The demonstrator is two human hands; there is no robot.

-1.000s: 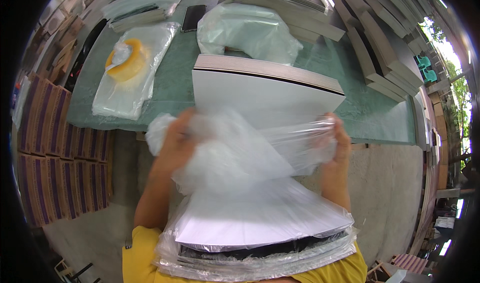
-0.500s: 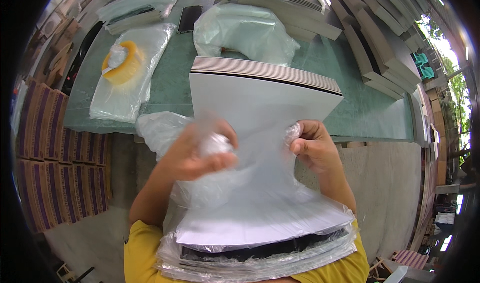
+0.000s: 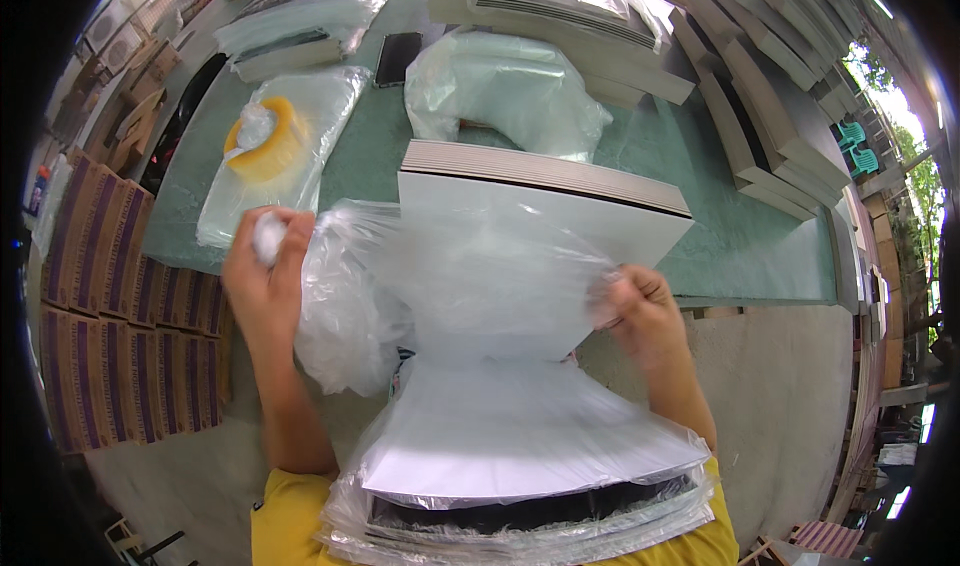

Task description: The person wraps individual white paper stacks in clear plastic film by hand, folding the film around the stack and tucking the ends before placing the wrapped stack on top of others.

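A stack of flat boards [image 3: 520,251] with a white top face and layered edges rests at the table's near edge. Clear plastic film [image 3: 500,286] stretches across that white face. At the left, my left hand [image 3: 265,276] is closed on a bunched wad of the film, and a loose crumpled part hangs beside it. On the other side my right hand [image 3: 642,311], slightly blurred, pinches the film close to the boards' right edge. Against my chest lies a plastic-wrapped bundle [image 3: 530,446] with a white face and a dark gap along its near end.
On the green table [image 3: 760,256] are a roll of yellowish tape [image 3: 268,144] on folded clear plastic, a dark phone-like slab [image 3: 398,59] and a pile of clear bags [image 3: 505,86]. More board stacks [image 3: 770,116] line the far right. Brown cartons [image 3: 130,366] stand at the left.
My left hand has moved left and away from me, drawing the film wide across the boards. My right hand has shifted slightly nearer and right. The whole view has tilted a little.
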